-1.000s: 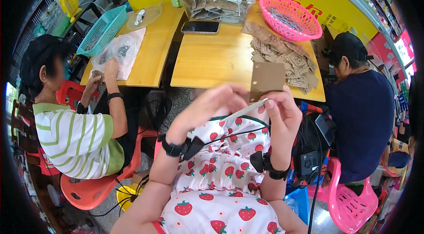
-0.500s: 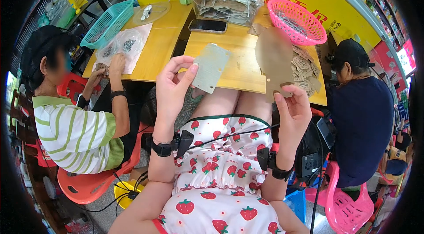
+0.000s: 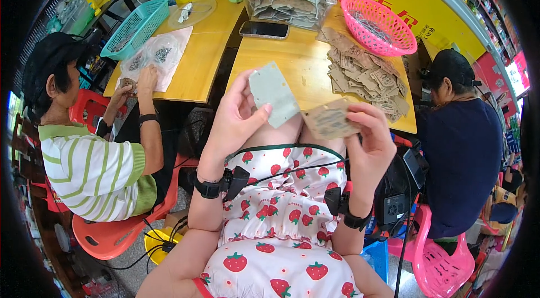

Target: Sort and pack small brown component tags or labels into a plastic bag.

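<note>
A flat pale grey-green card (image 3: 274, 94) with small holes near its edges is pinched in my left hand (image 3: 241, 118), thumb on its face. My right hand (image 3: 373, 136) grips a brown card (image 3: 329, 119) with dark printed marks by its right end. Tilted, the brown card hangs over my lap with its left edge close to the pale card; I cannot tell whether they touch. On the table just beyond my right hand lies a loose pile of similar brown cards (image 3: 365, 76).
At the back stands a clear bin (image 3: 264, 8) full of cards, beside a phone (image 3: 264, 30) and a pink basket (image 3: 351, 14) of thin pieces. A co-worker (image 3: 93, 157) on the left handles a small piece near a teal basket (image 3: 154, 14); another person (image 3: 461, 152) sits at right.
My right hand has brought its brown card down and left, toward the pale card, uncovering the pile. The pale card has shifted slightly right and tilted the other way in my left hand.
</note>
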A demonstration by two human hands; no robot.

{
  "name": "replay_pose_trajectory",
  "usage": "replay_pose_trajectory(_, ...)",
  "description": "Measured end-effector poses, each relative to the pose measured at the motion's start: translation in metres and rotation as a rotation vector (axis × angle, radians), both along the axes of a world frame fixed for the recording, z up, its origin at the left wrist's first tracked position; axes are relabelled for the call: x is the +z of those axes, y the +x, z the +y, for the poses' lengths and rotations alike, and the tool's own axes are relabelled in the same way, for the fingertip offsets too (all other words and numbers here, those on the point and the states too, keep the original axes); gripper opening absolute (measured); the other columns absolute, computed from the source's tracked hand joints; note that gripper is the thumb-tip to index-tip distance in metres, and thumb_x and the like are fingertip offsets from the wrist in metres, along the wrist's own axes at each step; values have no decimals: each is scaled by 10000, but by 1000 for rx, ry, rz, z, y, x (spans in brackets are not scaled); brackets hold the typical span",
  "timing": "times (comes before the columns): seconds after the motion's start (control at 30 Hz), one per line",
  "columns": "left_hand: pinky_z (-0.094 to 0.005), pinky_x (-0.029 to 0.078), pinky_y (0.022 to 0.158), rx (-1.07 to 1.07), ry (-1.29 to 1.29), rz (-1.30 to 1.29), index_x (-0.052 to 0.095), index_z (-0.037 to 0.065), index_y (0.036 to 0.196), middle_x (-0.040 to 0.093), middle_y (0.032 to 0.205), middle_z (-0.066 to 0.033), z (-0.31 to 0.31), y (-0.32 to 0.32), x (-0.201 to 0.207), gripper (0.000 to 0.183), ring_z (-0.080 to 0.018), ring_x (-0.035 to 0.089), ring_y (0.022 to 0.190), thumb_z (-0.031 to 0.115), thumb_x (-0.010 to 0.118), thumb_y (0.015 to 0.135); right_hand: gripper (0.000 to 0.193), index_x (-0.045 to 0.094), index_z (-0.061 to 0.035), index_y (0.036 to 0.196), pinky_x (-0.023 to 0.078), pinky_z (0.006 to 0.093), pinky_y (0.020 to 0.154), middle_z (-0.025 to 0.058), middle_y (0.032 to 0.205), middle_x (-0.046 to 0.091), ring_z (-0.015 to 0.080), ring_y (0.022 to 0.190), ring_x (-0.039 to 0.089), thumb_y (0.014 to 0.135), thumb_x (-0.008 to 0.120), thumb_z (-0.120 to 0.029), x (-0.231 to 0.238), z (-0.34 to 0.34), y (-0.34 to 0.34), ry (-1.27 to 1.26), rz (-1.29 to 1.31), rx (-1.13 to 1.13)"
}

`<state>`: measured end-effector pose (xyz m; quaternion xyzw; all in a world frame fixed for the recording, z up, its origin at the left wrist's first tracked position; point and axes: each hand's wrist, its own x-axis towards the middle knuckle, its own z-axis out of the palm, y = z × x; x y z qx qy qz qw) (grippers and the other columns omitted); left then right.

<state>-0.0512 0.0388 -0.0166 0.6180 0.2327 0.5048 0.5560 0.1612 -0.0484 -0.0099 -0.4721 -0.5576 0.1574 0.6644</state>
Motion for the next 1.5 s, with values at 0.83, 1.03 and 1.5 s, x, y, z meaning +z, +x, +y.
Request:
replay_pose_trajectory(0.83,-271,537,806,-261,-132,84,302,73,1383,517,1304,-158,-7,10,5,916,-194,571,1115,-16,821,634,305,641,13,904,542,308,749,111,1120,599,226,877,655,651,804,-30,8,2,-10,-265,-272,71)
replay_pose_trajectory(1.03,-261,558,729,-292,-88,127,301,121,1274,498,1302,-144,-9,34,-15,887,-181,594,1054,-76,831,591,339,609,12,916,526,320,751,113,978,611,240,819,647,649,807,-53,4,3,2,-391,-318,156)
replay_pose_trajectory(1.5,-295,550,766,-422,-202,46,311,113,1311,487,1335,-185,-9,36,-17,749,-215,584,1089,-17,765,729,395,594,-15,965,498,351,771,112,958,589,278,853,620,639,809,-78,6,2,10,-328,-417,157)
